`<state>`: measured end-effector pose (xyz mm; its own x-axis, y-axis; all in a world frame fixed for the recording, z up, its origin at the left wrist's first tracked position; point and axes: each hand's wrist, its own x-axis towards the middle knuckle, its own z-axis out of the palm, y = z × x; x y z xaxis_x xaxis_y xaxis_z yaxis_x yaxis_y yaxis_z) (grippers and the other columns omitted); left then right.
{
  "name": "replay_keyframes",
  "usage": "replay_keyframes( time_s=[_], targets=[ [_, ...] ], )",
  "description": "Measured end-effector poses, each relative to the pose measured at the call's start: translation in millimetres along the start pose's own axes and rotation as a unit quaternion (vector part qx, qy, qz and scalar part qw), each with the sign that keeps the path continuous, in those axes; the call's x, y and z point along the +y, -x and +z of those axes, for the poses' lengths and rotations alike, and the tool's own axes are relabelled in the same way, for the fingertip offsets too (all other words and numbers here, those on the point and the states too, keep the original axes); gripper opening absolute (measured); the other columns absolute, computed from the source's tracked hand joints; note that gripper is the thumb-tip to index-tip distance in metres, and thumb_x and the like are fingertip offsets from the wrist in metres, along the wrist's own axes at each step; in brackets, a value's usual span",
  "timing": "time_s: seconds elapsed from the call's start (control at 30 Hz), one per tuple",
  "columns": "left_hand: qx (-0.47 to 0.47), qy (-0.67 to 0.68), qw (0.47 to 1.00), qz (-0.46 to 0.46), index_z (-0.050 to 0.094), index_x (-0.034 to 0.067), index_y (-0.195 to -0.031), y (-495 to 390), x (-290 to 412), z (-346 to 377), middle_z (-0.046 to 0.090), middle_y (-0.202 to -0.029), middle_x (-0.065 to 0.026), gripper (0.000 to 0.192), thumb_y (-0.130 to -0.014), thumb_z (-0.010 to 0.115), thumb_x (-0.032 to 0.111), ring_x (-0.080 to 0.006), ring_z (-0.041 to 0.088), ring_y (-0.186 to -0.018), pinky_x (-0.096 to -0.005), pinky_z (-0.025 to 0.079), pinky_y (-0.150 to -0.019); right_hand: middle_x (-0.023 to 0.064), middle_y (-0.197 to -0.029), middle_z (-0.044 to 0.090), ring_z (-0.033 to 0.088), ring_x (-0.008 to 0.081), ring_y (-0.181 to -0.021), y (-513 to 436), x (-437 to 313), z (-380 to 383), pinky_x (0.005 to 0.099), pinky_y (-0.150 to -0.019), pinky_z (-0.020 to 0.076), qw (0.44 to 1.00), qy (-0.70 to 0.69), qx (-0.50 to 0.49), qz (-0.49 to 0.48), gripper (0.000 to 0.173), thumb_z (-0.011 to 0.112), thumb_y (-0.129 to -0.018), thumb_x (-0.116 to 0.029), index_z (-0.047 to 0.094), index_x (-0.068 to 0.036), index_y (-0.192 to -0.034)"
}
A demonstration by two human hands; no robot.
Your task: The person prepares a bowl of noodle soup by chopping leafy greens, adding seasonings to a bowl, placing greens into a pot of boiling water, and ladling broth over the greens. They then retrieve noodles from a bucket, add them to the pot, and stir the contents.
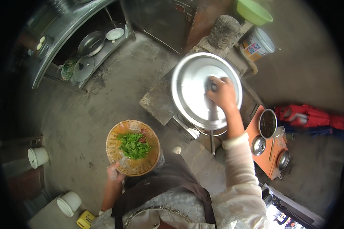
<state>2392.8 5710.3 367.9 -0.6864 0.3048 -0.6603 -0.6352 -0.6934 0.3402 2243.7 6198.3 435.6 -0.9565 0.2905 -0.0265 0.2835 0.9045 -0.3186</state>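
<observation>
My left hand (115, 171) grips the lower left rim of a yellow patterned bowl (113, 137), which has clear plastic film over it. Chopped green herbs (134, 146) lie in the bowl, with a bit of something reddish brown beside them. On the right, my right hand (222, 93) holds the dark knob of a large round metal lid (189, 86). Under the lid's lower edge, part of a round rim and a metal handle (212, 143) show; whatever else is below the lid is hidden.
An orange board (263, 159) at the right carries a pot of dark liquid (267, 124) and metal bowls. Behind the lid are a stone block (223, 31), a white bucket (258, 44) and a green basin (254, 12). A metal shelf (109, 47) with pans stands upper left; white tubs (37, 157) are lower left.
</observation>
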Motion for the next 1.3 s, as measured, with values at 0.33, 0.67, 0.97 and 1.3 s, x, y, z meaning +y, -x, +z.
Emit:
replay_keyframes(
  time_s=[0.33,0.67,0.97,1.3],
  targets=[
    [0.001,-0.013,1.000,-0.027,0.037,-0.005,-0.133,-21,7,-5,0.052,-0.127,-0.0189,0.065,-0.076,0.065,0.013,-0.0354,0.052,-0.113,-0.0480,0.040,-0.099,0.0186,-0.126,0.053,0.049,0.0367,-0.115,-79,-30,83,0.0401,-0.097,0.0407,0.973,-0.096,0.112,-0.178,0.046,0.070,-0.073,-0.029,0.063,-0.010,-0.114],
    [-0.026,-0.044,0.993,-0.110,0.042,-0.005,-0.129,-43,31,-17,0.055,-0.122,-0.0171,0.060,-0.076,0.066,0.010,-0.0309,0.055,-0.110,-0.0435,0.043,-0.097,0.0201,-0.084,0.064,0.065,0.0296,-0.073,168,42,215,0.0378,-0.063,0.0522,0.855,-0.201,-0.265,0.398,0.039,0.066,-0.077,-0.026,0.055,0.003,-0.100],
    [-0.048,-0.087,0.985,-0.141,0.038,-0.007,-0.130,-63,59,-31,0.052,-0.125,-0.0215,0.060,-0.079,0.061,0.013,-0.0347,0.054,-0.112,-0.0465,0.041,-0.099,0.0104,-0.059,0.057,0.054,0.0177,-0.045,172,-25,184,0.0296,-0.040,0.0440,0.609,-0.634,-0.145,0.454,0.008,0.055,-0.077,-0.002,0.057,0.004,-0.073],
    [-0.069,-0.118,0.971,-0.198,0.040,-0.008,-0.129,-86,88,-44,0.053,-0.124,-0.0220,0.058,-0.079,0.061,0.013,-0.0351,0.054,-0.112,-0.0480,0.041,-0.099,0.0110,-0.060,0.058,0.055,0.0169,-0.045,197,-89,164,0.0282,-0.041,0.0446,0.686,-0.556,-0.163,0.440,0.007,0.059,-0.072,-0.001,0.056,0.004,-0.077]
  ],
)
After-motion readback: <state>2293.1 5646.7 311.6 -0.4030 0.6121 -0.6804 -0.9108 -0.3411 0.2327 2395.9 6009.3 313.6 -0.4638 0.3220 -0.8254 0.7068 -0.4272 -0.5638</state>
